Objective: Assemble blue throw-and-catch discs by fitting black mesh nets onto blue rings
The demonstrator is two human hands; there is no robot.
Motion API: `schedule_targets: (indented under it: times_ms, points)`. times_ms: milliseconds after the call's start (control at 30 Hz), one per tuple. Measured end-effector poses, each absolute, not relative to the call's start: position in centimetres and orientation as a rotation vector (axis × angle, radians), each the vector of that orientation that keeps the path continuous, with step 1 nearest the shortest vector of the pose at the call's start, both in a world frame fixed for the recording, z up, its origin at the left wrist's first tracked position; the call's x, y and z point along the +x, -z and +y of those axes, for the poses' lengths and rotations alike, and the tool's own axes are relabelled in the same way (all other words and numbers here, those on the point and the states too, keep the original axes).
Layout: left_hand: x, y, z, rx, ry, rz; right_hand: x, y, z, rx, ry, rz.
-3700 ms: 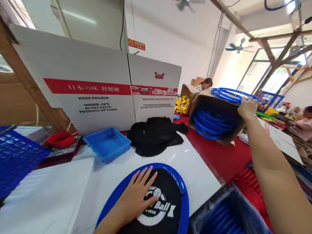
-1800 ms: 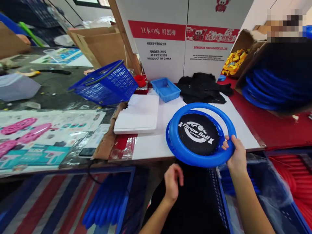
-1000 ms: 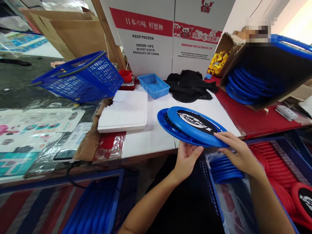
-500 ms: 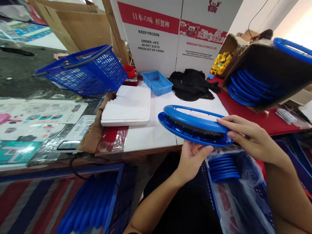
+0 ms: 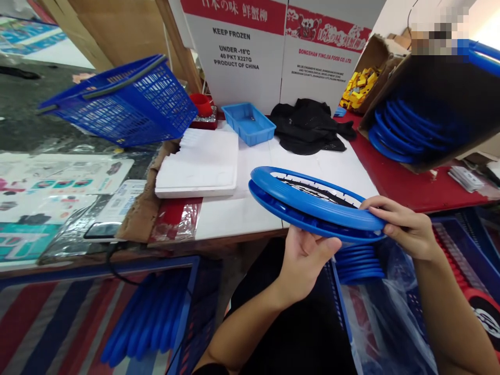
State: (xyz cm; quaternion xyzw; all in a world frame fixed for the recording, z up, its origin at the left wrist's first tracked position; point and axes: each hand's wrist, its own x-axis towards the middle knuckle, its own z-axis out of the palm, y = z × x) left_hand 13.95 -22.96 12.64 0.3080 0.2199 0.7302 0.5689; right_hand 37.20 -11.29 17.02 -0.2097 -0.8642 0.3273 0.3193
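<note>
My left hand (image 5: pixel 302 265) supports a shallow blue round plastic base (image 5: pixel 269 208) from below, thumb stretched along its near rim. A matching blue plastic ring (image 5: pixel 281 190) lies over the base, tilted, with a narrow gap between them along the near left side. Through the ring's opening shows a black-and-white patterned panel (image 5: pixel 324 194). At the right end, my right hand (image 5: pixel 404 226) pinches the ring, its fingers on top and thumb near the edge. Both parts are held above the front of the white tabletop (image 5: pixel 250 216).
A blue basket (image 5: pixel 128 104) leans at the left behind a white foam block (image 5: pixel 199 166). Further back are a light blue tray (image 5: pixel 250 125) and black cloth (image 5: pixel 308 127). Blue rings (image 5: pixel 406 130) fill a carton at right; more stacked rings (image 5: pixel 359 263) sit in a crate below.
The ring has come down closer to the base, narrowing the gap and hiding the dark mesh between them. My right hand has moved slightly right and down with it.
</note>
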Motion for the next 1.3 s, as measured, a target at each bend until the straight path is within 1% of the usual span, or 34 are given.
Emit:
schedule_targets:
  times_ms: [367,600,933,1300]
  points:
    - [14.3,-12.9,-23.5,0.742,-1.73,0.539,38.3,-16.2,-11.4,-0.368,-0.924,-2.281]
    - [14.4,-13.1,-23.7,0.723,-1.724,0.525,39.0,-16.4,-11.8,-0.33,-0.943,-2.293]
    - [14.5,-13.1,-23.9,0.755,-1.723,0.502,39.2,-16.5,-12.5,-0.398,-0.888,-2.238]
    - [14.5,-13.1,-23.8,0.751,-1.677,0.492,39.4,-16.4,-12.5,-0.399,-0.922,-2.278]
